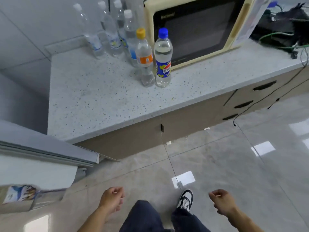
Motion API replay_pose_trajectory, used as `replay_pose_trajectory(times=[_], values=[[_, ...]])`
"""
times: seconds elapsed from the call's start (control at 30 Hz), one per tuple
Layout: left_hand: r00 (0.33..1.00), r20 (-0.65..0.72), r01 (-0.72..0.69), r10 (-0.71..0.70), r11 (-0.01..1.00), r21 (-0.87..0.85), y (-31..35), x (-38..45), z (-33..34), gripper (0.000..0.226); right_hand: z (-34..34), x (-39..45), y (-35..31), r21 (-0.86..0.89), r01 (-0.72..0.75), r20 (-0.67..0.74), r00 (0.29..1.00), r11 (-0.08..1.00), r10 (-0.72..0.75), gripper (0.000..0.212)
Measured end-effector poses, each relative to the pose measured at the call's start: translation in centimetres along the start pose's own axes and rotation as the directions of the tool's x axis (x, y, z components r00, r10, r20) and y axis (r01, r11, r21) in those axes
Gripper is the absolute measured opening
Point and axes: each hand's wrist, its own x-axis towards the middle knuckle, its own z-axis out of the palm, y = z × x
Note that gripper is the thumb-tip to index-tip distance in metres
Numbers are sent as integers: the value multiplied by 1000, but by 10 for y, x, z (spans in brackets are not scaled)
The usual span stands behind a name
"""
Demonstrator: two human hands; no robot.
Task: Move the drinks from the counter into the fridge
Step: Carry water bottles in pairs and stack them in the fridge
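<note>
Head view, the only one supplied. Six drinks are being seen standing upright on the speckled surface (93,101) in the upper middle of the frame. Nearest its front edge, an orange-capped bottle (144,59) and a blue-capped bottle (163,59) are standing just beside each other, in front of the microwave (192,29). Four clear white-capped bottles (113,30) are grouped behind them, toward the upper left.

Both hands are being held low at the bottom of the frame, well apart from the bottles. The left hand (112,200) is empty, its grip loosely curled; the right hand (222,202) is likewise loose and holding nothing.

Judgement: a reach toward the surface is being prepared, with no bottle in hand. The next move is judged to call for a hand being raised to one of the two front bottles and wrapped round its body.

At the left edge, a pale panel, probably the open fridge door (41,153), is being cut off; the fridge interior is hidden. The rear bottle labels are blurred. Dark cables at the upper right are hard to make out.
</note>
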Motion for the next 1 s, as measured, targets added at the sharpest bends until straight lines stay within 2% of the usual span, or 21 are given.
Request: replay_pose_trajectory(times=[0.13, 0.27, 0.37, 0.43, 0.53, 0.7, 0.77, 0.87, 0.93, 1.0], values=[[997, -69, 14, -23, 991, -133, 7, -21, 18, 11, -19, 28, -67, -58, 162, 75, 985, 985, -157, 15], [977, -178, -149, 114, 969, -196, 48, -38, 35, 9, -13, 30, -148, -60, 337, 175, 930, 940, -322, 12], [943, -231, -294, 241, 926, -236, 104, -41, 35, 6, 2, 16, -224, -69, 498, 231, 851, 865, -471, 13], [908, -261, -394, 328, 881, -263, 147, -40, 29, 8, 11, -3, -280, -105, 626, 274, 765, 772, -583, 18], [838, -303, -536, 453, 787, -306, 220, -35, 14, 12, 21, -40, -357, -72, 788, 316, 599, 611, -735, 8], [709, -448, -702, 545, 611, -367, 341, -35, -23, 16, 14, -111, -478, 17, 978, 270, 195, 208, -943, 9], [687, -477, -725, 548, 557, -405, 383, -30, -36, 15, 6, -128, -529, 31, 994, 196, 100, 108, -976, 8], [638, -520, -766, 567, 535, -357, 440, -20, -50, 14, -5, -138, -600, -87, 995, 132, 61, 50, -989, 8], [598, -528, -793, 603, 542, -279, 477, -12, -57, 17, -11, -137, -639, -263, 964, 165, 86, 41, -982, 19], [542, -529, -825, 652, 534, -188, 512, -7, -66, 23, -13, -132, -670, -517, 856, 260, 136, -18, -956, 31]])
